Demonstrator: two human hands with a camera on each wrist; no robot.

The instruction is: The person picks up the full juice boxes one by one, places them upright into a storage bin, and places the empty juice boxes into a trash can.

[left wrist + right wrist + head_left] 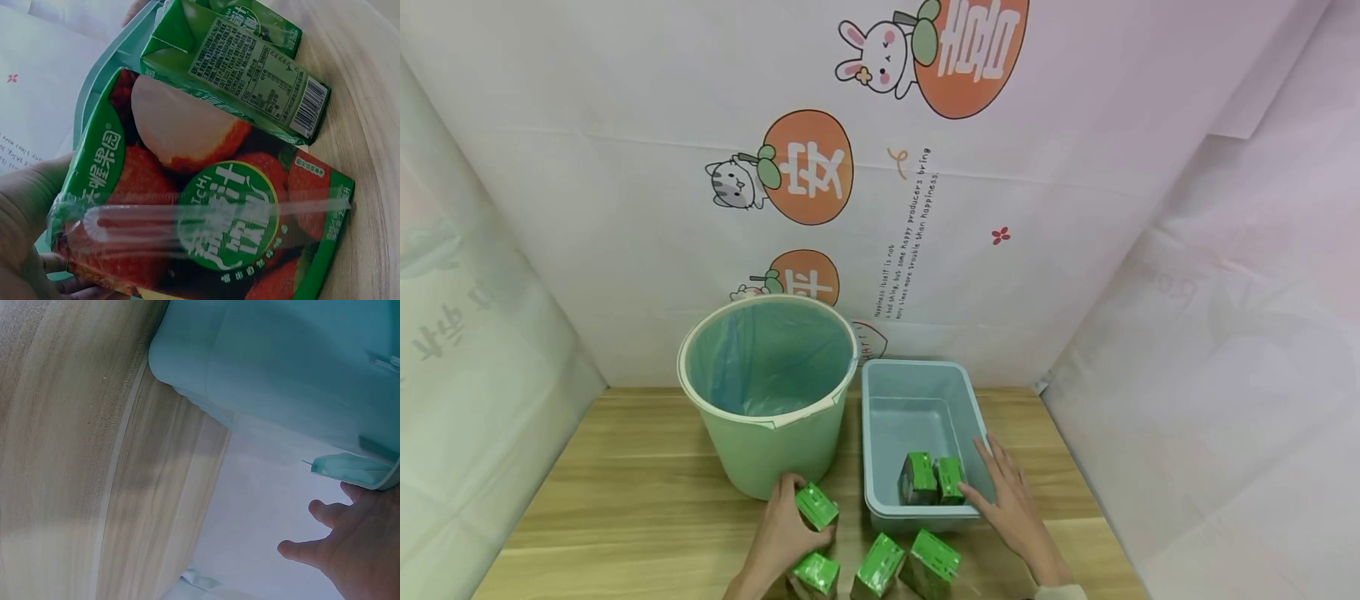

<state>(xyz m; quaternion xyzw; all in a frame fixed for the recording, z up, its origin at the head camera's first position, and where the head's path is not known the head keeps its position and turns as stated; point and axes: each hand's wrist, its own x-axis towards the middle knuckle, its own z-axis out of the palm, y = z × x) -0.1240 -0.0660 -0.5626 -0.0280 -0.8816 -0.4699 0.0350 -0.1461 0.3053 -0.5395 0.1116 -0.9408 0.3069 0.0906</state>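
Observation:
At the front left, my left hand (781, 533) grips a green juice box (817, 506) between thumb and fingers. In the left wrist view, that juice box (156, 169) shows printed red fruit and a wrapped straw on its side. Three more juice boxes (880, 567) stand close by on the table. Two others (950, 480) sit in the near end of a light blue bin (867, 450). My right hand (1011, 508) lies over the bin's right rim with fingers spread and holds nothing; its fingers (306, 552) also show in the right wrist view.
A pale green bucket (775, 454) lined with a plastic bag stands left of the bin, near the back wall. The wooden table (617, 500) is bordered by printed white sheets (1037, 275) at the back and both sides.

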